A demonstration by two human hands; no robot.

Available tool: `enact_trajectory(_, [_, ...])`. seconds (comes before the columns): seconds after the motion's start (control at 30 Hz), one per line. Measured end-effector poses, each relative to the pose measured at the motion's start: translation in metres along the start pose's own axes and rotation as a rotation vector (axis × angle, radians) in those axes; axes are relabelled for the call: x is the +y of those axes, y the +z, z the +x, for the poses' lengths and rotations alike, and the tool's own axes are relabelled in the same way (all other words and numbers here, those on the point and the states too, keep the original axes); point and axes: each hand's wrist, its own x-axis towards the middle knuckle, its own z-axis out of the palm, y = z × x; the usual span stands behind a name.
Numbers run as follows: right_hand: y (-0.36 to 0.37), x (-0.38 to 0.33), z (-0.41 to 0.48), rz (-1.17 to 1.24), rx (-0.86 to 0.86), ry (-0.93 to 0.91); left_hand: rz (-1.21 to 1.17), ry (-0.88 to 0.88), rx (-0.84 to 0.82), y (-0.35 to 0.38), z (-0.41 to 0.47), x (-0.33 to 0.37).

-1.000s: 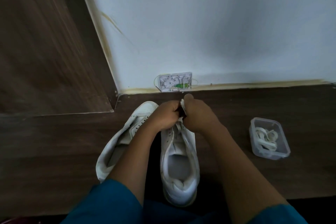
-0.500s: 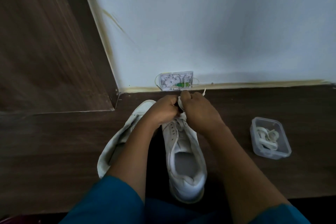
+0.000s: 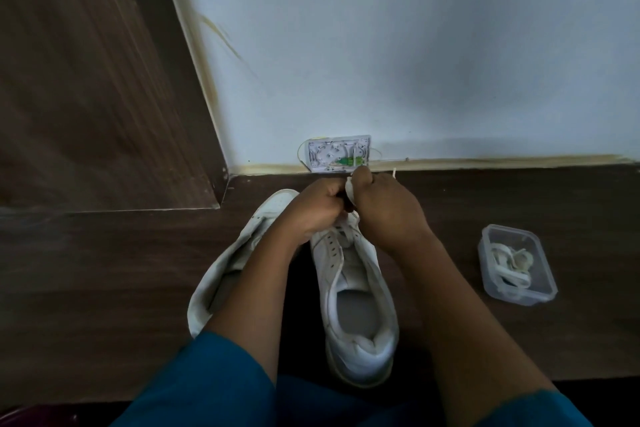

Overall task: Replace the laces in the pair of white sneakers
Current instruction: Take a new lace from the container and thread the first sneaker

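- Right sneaker (image 3: 360, 288): white upper, a row of small dark eyelets, cream edge at the near sole.
- Left sneaker (image 3: 221, 274): white, greyed in shadow.
- Lace (image 3: 349, 189): white.
- Floor (image 3: 104, 270): dark brown, streaky wood grain.
- Door panel (image 3: 86, 80), far left: brown, long grain lines.
- Wall (image 3: 415, 45): pale bluish white, with a yellowish streak near its left edge.
- Skirting strip (image 3: 485, 163): yellow-beige.
- Wall box (image 3: 339, 158): white, with a green part inside.
- Container (image 3: 517, 265), right: clear, with white coils inside.
- Sleeves (image 3: 194, 385): teal blue.
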Motion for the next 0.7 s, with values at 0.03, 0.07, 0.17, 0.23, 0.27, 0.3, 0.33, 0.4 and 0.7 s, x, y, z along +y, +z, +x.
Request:
enact_trajectory(0.03, [0.001,-0.001,0.000,-0.033,0.044,-0.043,-0.037,0.006,0.011,0.000,0.000,0.001])
enact_trajectory(0.07, [0.002,-0.002,-0.001,-0.033,0.082,-0.066,-0.065,0.016,0.021,-0.001,0.001,0.002])
enact_trajectory(0.17, [0.003,-0.001,0.000,0.012,0.039,-0.030,-0.081,0.027,0.013,0.001,0.002,0.001])
enact_trajectory(0.23, [0.001,0.003,0.001,0.063,-0.073,-0.017,-0.054,0.015,0.000,0.003,0.002,-0.001])
enact_trajectory(0.27, [0.000,0.004,0.002,0.096,-0.089,-0.006,-0.035,0.007,-0.002,0.003,0.002,-0.002])
enact_trajectory(0.3, [-0.001,0.005,0.002,0.112,-0.104,0.014,-0.016,0.004,-0.002,0.003,0.002,-0.002])
enact_trajectory(0.33, [0.000,0.004,0.002,0.119,-0.113,0.036,-0.003,0.006,-0.004,0.003,0.003,-0.002])
enact_trajectory(0.4, [0.001,0.004,0.003,0.099,-0.125,0.061,0.022,0.005,-0.008,0.003,0.004,-0.002])
enact_trajectory(0.7, [-0.001,0.005,-0.002,-0.109,0.230,-0.057,-0.144,0.013,-0.004,0.000,-0.004,0.008])
